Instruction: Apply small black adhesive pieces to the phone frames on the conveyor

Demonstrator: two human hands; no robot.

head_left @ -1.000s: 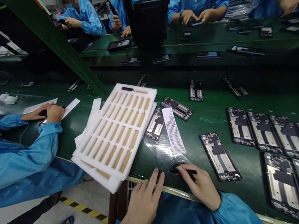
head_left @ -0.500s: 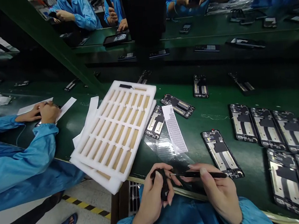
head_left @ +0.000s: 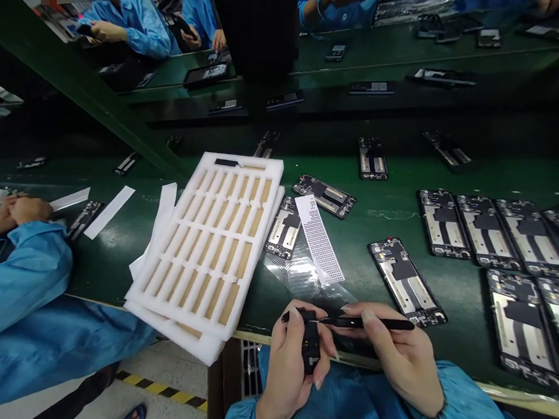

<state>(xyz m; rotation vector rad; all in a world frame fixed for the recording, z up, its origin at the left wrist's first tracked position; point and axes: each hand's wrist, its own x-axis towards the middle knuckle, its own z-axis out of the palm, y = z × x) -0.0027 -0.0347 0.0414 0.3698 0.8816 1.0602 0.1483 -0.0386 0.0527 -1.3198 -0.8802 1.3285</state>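
Note:
My left hand (head_left: 290, 362) is closed around a small black part (head_left: 310, 348), held upright just over the near edge of the green bench (head_left: 385, 221). My right hand (head_left: 400, 360) pinches black tweezers (head_left: 364, 322) that lie level, their tip touching the top of the black part. Just beyond my hands lie a clear film sheet (head_left: 303, 275) and a white dotted strip (head_left: 318, 238). A phone frame (head_left: 406, 282) lies to the right of my right hand.
A white foam tray (head_left: 205, 240) with tan slots sits on a second tray at the left. Several phone frames (head_left: 487, 239) line the right side. A neighbour in a blue sleeve (head_left: 26, 278) works at the left; other people sit across the bench. A green post (head_left: 79, 77) slants behind.
My hands went from resting on the bench edge to lifted: the left picked up the black part, the right brought the tweezers to it. The neighbour's hands drew back left.

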